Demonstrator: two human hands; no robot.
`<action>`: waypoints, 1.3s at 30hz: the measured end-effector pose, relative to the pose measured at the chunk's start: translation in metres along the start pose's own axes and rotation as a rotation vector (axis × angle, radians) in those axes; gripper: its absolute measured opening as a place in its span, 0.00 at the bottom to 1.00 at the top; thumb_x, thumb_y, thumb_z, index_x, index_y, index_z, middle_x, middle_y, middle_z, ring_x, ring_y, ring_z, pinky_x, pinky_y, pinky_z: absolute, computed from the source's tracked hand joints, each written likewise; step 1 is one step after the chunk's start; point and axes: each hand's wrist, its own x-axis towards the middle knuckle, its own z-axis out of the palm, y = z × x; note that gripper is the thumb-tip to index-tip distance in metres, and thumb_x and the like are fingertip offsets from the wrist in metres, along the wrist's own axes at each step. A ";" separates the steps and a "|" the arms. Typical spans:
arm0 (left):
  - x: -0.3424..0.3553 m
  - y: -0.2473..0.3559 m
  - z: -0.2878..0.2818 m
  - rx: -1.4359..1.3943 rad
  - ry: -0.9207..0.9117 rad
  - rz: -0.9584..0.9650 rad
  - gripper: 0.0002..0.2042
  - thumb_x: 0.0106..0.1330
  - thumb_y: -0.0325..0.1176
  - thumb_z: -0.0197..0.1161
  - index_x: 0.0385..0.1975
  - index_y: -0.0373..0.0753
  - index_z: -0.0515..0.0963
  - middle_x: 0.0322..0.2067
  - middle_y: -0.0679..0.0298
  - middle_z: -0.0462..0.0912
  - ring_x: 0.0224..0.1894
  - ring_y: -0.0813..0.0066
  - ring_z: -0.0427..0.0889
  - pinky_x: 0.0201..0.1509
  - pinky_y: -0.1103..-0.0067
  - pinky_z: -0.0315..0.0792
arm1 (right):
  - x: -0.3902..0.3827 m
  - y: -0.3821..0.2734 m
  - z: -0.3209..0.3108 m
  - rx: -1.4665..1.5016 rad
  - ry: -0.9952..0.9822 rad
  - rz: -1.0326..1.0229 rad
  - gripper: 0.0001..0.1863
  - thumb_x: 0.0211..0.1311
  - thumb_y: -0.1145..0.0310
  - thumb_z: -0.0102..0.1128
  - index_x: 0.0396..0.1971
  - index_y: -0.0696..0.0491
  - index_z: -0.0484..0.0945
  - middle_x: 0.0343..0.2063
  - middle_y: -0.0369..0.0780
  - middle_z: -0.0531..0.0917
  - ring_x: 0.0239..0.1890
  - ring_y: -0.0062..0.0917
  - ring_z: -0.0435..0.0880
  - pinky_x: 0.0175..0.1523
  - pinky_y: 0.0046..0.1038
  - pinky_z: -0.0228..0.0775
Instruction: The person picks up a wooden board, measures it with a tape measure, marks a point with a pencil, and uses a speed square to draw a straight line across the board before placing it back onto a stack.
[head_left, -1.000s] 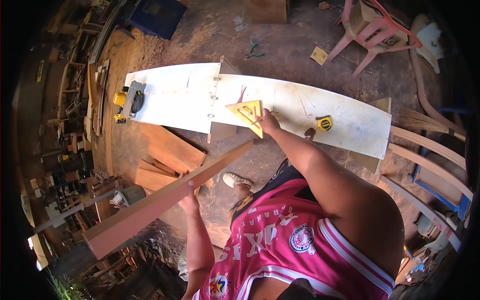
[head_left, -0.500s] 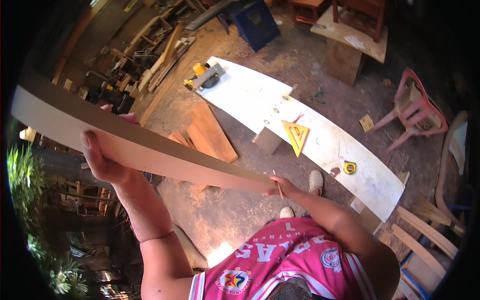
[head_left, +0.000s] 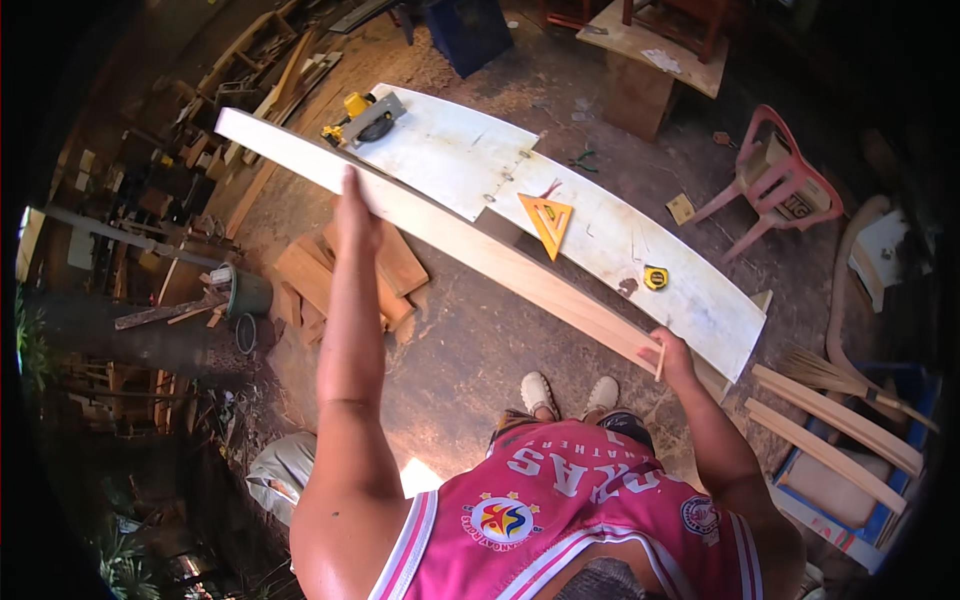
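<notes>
A long, pale wooden board [head_left: 480, 250] stretches across in front of me, held on a slant with its far end up to the left. My left hand [head_left: 358, 220] is closed on its lower edge toward that left end; most of those fingers are hidden behind the wood. At the lower right end, my right hand [head_left: 676, 357] grips the board and also has a thin pencil [head_left: 660, 363] between its fingers. Just beyond the board lies a white worktop [head_left: 640, 230]. On it rest a yellow triangular square [head_left: 547, 226], a yellow tape measure [head_left: 656, 277] and a circular saw [head_left: 370, 122].
Reddish-brown planks [head_left: 400, 270] lie on the floor below the board. A pink plastic chair [head_left: 785, 185] stands at the right, beyond the worktop. Cut wooden strips [head_left: 825, 455] and a broom [head_left: 815, 368] are at the lower right. A bucket [head_left: 248, 290] sits at the left.
The board has swung away from me and rightward, now alongside the worktop. Both hands moved with it, keeping hold. My left arm is straighter, and my feet stand side by side.
</notes>
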 end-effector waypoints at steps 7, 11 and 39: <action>-0.081 -0.338 0.124 0.116 -0.227 -0.748 0.20 0.67 0.50 0.58 0.48 0.41 0.73 0.38 0.63 0.82 0.35 0.75 0.82 0.31 0.74 0.76 | -0.071 0.149 -0.123 -0.141 0.085 0.345 0.18 0.54 0.58 0.72 0.27 0.56 0.75 0.22 0.42 0.80 0.24 0.26 0.75 0.34 0.32 0.70; -0.099 -0.446 0.185 0.122 -0.140 -0.786 0.22 0.62 0.43 0.65 0.49 0.35 0.72 0.39 0.58 0.81 0.37 0.63 0.83 0.39 0.66 0.81 | -0.052 0.220 -0.163 -0.242 0.105 0.355 0.19 0.52 0.57 0.72 0.29 0.56 0.76 0.22 0.44 0.81 0.24 0.31 0.78 0.33 0.33 0.71; -0.145 -0.596 0.240 1.451 -0.338 -0.172 0.46 0.53 0.53 0.71 0.66 0.31 0.57 0.61 0.42 0.64 0.63 0.48 0.66 0.65 0.64 0.65 | 0.112 0.434 -0.106 -0.072 -0.103 0.357 0.22 0.55 0.56 0.70 0.39 0.53 0.69 0.35 0.47 0.80 0.38 0.46 0.80 0.42 0.40 0.72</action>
